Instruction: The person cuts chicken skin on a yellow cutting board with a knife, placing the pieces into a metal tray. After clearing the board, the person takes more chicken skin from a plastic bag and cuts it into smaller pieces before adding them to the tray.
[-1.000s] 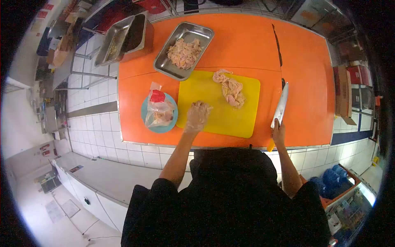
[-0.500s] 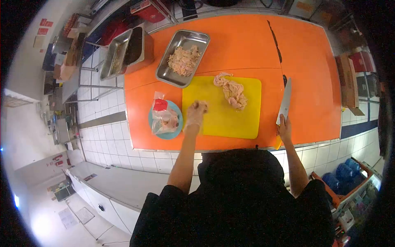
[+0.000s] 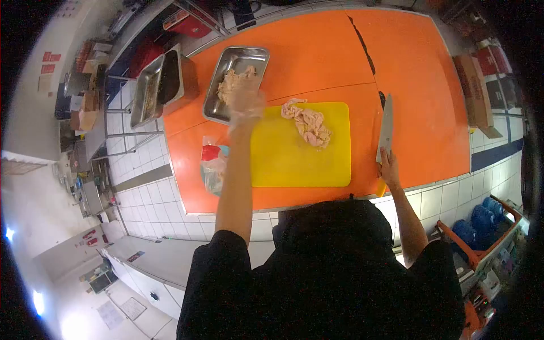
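"Left hand?"
"Gloved, blurred, at the near end of the metal tray; can't tell how far it's spread or whether it grips anything."
"And the right hand?"
"Curled round the knife, blade pointing away, right of the yellow board."
"Meat?"
"Crumpled on the board's far half, plus a pale heap in the tray!"
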`<state>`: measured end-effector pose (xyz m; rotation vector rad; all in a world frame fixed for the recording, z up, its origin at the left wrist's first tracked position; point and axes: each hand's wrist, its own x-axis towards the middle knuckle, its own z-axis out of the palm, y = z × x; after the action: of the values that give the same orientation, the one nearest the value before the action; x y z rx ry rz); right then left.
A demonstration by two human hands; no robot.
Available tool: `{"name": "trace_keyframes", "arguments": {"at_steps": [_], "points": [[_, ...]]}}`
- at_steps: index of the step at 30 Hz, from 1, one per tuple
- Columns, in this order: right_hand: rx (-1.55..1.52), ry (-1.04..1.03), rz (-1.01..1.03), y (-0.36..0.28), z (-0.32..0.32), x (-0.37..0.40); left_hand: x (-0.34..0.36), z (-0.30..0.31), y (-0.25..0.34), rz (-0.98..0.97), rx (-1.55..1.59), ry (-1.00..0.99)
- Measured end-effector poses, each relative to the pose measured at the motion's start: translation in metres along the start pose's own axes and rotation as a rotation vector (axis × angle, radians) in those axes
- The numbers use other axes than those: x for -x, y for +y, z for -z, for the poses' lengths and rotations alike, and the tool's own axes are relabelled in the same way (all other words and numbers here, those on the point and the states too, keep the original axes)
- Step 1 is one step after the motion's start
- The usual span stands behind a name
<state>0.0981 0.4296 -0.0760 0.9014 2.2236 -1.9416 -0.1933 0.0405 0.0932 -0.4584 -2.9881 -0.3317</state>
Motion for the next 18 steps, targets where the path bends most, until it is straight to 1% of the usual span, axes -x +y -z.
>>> {"name": "trace_keyframes", "arguments": {"at_steps": [1,2,3,4,5,6,7,9,11,12,13,14,15,16,17,18], "points": [[0.163,0.080,0.237,0.023,0.000,-0.005,0.004,-0.037,-0.001,-0.086,0.067,-0.071],[0.330,0.157,0.474,0.037,0.001,-0.008,0.011,-0.085,-0.007,-0.158,0.063,-0.074],[0.333,0.161,0.469,0.024,0.001,-0.005,0.016,-0.119,-0.006,-0.230,0.060,-0.075],[0.114,0.095,0.155,-0.005,-0.002,0.002,0.020,-0.128,0.007,-0.234,0.065,-0.079],[-0.108,0.029,-0.157,-0.021,-0.003,0.006,0.030,-0.133,0.020,-0.179,0.087,-0.153],[-0.105,0.034,-0.162,-0.020,0.000,0.007,0.040,-0.135,0.028,-0.123,0.108,-0.226],[-0.080,0.010,-0.137,-0.018,0.002,0.006,0.045,-0.123,0.037,-0.124,0.109,-0.230],[-0.064,-0.014,-0.113,-0.015,0.001,0.005,0.050,-0.085,0.057,-0.054,0.205,-0.208],[0.082,0.066,0.068,-0.013,-0.003,0.002,0.071,-0.104,0.042,-0.032,0.229,-0.179],[0.078,0.064,0.067,-0.012,-0.002,0.001,0.083,-0.116,0.033,-0.006,0.259,-0.148],[0.056,0.035,-0.006,-0.010,0.000,0.000,0.095,-0.128,0.026,-0.005,0.256,-0.149],[0.036,0.005,-0.080,-0.006,0.003,0.000,0.108,-0.135,0.022,-0.050,0.222,-0.109],[0.036,0.001,-0.083,-0.002,0.001,0.000,0.121,-0.143,0.018,-0.094,0.187,-0.070],[0.001,0.042,-0.063,0.006,-0.002,-0.002,0.124,-0.125,0.028,-0.092,0.186,-0.071],[-0.033,0.084,-0.042,0.011,-0.004,-0.003,0.121,-0.092,0.048,0.027,0.178,-0.304],[-0.032,0.083,-0.045,0.012,-0.001,-0.004,0.124,-0.072,0.059,0.148,0.169,-0.536]]}}
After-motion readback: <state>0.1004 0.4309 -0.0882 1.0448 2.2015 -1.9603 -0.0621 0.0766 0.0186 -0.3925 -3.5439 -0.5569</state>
